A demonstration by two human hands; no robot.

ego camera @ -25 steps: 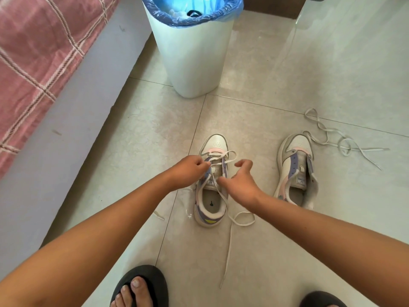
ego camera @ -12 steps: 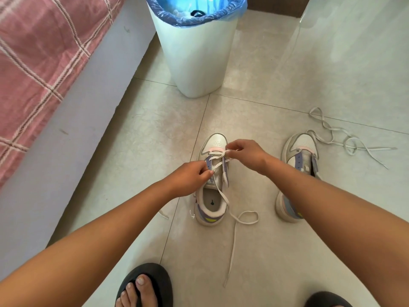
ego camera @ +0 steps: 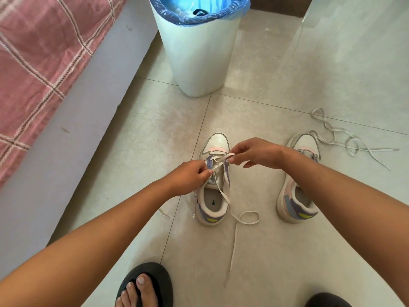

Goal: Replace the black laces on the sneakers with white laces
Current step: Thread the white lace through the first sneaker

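Two white sneakers with purple and pink panels stand on the tiled floor. The left sneaker (ego camera: pixel 213 196) has a white lace (ego camera: pixel 234 220) threaded through its front eyelets, and one loose end trails toward me on the floor. My left hand (ego camera: pixel 188 173) pinches the lace at the sneaker's left eyelet row. My right hand (ego camera: pixel 254 155) pinches the lace just above the right eyelet row near the toe. The right sneaker (ego camera: pixel 296 200) stands unlaced behind my right forearm. A second white lace (ego camera: pixel 345 140) lies loose on the floor beyond it.
A white waste bin (ego camera: pixel 199 54) with a blue liner stands just beyond the sneakers. A bed with a pink checked cover (ego camera: pixel 39 54) and grey side runs along the left. My feet in black slippers (ego camera: pixel 146 284) are at the bottom edge.
My right hand moved from beside the tongue up to the toe-side eyelets and took hold of the lace there. The left hand stayed at the left eyelets.
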